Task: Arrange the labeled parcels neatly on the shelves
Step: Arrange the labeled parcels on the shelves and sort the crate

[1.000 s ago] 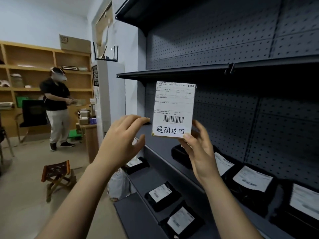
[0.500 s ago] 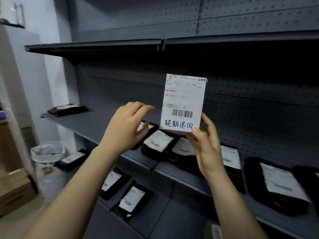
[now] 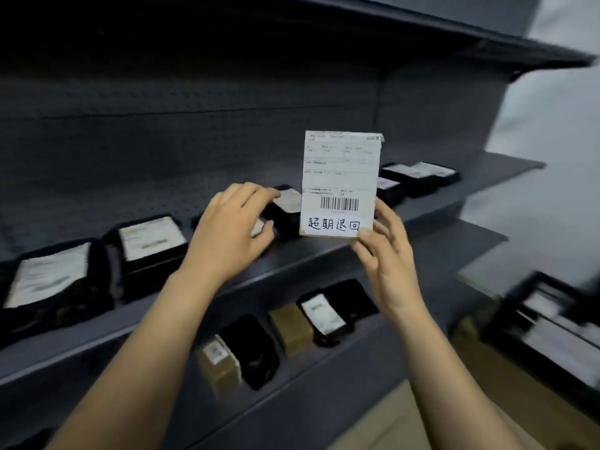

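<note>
The right hand (image 3: 386, 264) pinches the lower right corner of a white-labeled parcel (image 3: 341, 177) and holds it upright in front of the middle shelf (image 3: 308, 251) — barcode and handwriting face the camera. The left hand (image 3: 227, 235), loosely curved and holding nothing, hovers over a black parcel (image 3: 289, 206) lying on that shelf — whether they touch cannot be told.
</note>
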`<state>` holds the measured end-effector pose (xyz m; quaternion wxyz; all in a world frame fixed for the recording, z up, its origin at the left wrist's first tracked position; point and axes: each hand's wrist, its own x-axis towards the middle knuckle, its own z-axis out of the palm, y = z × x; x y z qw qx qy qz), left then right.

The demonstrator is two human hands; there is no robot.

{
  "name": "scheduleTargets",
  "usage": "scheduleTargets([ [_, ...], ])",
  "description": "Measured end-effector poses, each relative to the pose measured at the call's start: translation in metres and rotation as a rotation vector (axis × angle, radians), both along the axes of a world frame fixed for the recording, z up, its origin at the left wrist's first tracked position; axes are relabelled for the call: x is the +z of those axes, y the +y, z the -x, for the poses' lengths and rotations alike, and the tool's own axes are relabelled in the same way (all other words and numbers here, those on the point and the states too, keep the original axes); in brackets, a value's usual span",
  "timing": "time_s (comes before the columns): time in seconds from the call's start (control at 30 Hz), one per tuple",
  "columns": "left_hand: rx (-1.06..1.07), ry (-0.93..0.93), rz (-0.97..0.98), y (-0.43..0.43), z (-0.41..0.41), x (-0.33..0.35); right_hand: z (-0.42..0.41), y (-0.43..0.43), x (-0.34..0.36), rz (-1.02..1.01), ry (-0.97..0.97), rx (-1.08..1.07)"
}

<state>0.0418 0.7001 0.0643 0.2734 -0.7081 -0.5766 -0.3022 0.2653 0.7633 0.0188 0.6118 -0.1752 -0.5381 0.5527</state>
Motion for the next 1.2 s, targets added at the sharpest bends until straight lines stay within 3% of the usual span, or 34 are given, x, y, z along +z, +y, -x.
scheduleTargets([
  [0.2, -0.326, -0.008, 0.050, 0.058, -0.113, -0.026, -0.122, -0.017, -0.026, 0.059, -0.053, -0.340],
  [0.5, -0.644, 0.004, 0.058, 0.147, -0.277, -0.044, -0.270, 0.002, -0.044, 0.142, -0.024, -0.650],
  [0.93, -0.822, -0.063, 0.086, 0.283, -0.455, -0.071, -0.424, 0.099, -0.066, 0.196, -0.100, -0.838],
  [1.2, -0.924, -0.041, 0.108, 0.432, -0.525, -0.091, -0.480, 0.224, -0.085, 0.213, -0.076, -0.958],
])
